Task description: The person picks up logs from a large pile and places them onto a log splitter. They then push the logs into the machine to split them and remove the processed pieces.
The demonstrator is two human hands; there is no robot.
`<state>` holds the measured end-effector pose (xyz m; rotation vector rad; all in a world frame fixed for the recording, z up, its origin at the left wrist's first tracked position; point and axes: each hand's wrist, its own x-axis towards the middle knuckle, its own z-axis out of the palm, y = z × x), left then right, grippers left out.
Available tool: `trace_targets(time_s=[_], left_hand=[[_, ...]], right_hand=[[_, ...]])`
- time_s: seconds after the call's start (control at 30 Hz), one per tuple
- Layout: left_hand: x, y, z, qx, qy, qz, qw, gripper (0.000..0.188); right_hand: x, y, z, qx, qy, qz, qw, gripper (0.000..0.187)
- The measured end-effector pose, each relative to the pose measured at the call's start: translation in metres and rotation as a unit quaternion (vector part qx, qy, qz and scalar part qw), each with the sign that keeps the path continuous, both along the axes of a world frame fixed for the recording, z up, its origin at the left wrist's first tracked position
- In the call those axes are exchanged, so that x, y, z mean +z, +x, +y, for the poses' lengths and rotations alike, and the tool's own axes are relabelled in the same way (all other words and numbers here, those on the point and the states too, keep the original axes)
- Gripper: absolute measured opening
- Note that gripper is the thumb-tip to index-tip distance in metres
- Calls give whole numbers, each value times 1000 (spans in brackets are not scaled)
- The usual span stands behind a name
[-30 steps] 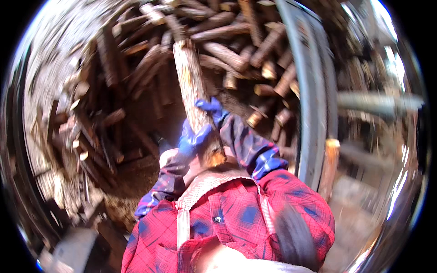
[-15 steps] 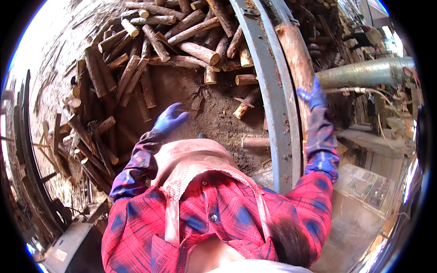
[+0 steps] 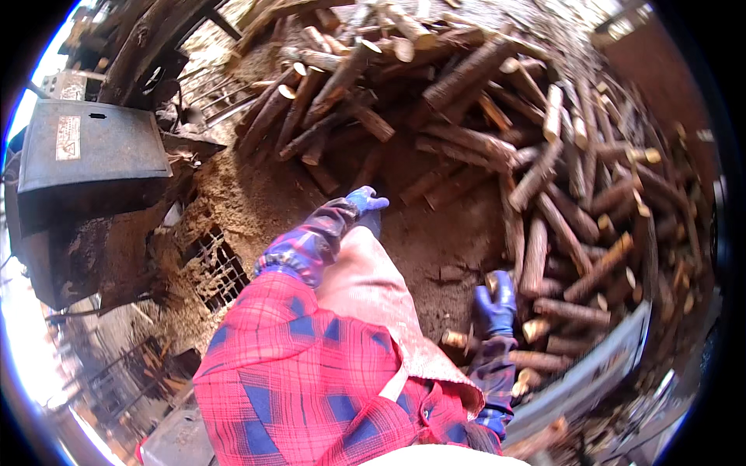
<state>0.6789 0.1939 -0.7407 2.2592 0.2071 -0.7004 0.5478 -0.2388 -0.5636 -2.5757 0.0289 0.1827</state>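
Observation:
My left hand (image 3: 367,200), in a blue glove, is held out over the brown dirt floor (image 3: 420,241), just past the pink apron (image 3: 369,283). Its fingers look stretched out and nothing shows in them. On the right, my blue-gloved right hand (image 3: 497,307) reaches down with thumb and fingers apart, beside the log pile. Close to its fingertips is a short log's pale end (image 3: 492,280); I cannot tell whether they touch. Another log (image 3: 535,256) with rough bark lies just beyond that hand.
Cut logs (image 3: 466,74) lie heaped in an arc from far left to right. At the lower right runs a blue-grey metal rail (image 3: 579,392), a peeled log (image 3: 540,439) alongside it. A dark metal box (image 3: 93,147) and a floor grate (image 3: 217,268) are on the left.
My view has swung to the left, bringing in the metal box and grate. My right hand has come off the long log on the rail and now hangs near the pile.

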Motion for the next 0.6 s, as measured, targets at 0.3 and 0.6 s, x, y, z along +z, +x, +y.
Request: trace_targets(time_s=[0.3,0.6], left_hand=[[-102,308,173,247,10,-113,962,79],[-108,487,161,109,23,-250,962,62]], right_hand=[[-97,165,164,-156,291,399,856,56],[-157,149,146,-258,184,490,812,43]])
